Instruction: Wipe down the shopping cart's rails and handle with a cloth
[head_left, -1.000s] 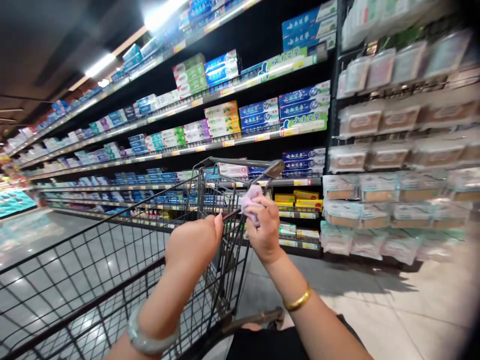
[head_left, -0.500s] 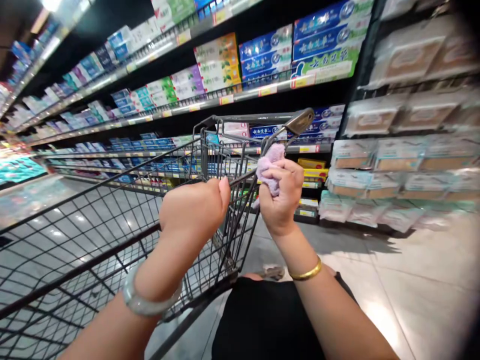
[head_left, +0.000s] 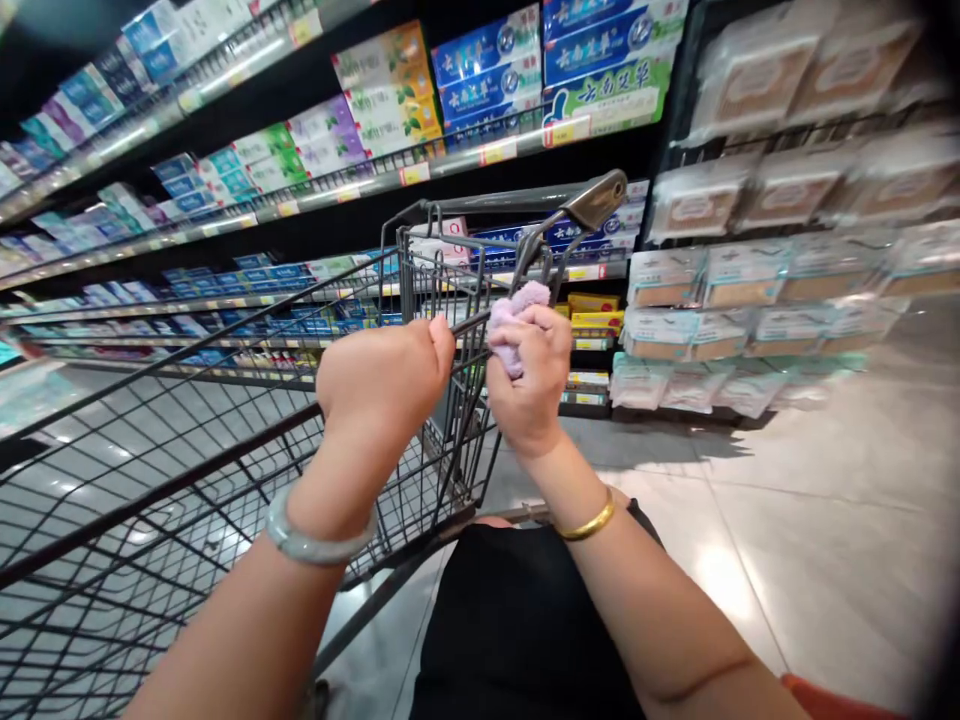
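Observation:
A black wire shopping cart (head_left: 172,480) stands in front of me, its grey handle (head_left: 525,200) at the far end. My left hand (head_left: 382,375) is closed around the top wire of the cart's rim, a pale bangle on that wrist. My right hand (head_left: 529,385) is closed on a crumpled lilac cloth (head_left: 510,310), pressed against the cart's wire frame just below the handle. A gold bangle sits on my right wrist.
Long store shelves (head_left: 300,190) with boxed toothpaste run behind the cart. A rack of hanging packets (head_left: 780,260) stands at the right. Pale tiled floor (head_left: 787,520) lies to the right of the cart. My dark clothing (head_left: 517,620) fills the bottom centre.
The view has tilted downward and the cart's handle end has risen in the picture. My right hand with the lilac cloth has shifted slightly left along the frame. My left hand keeps its grip.

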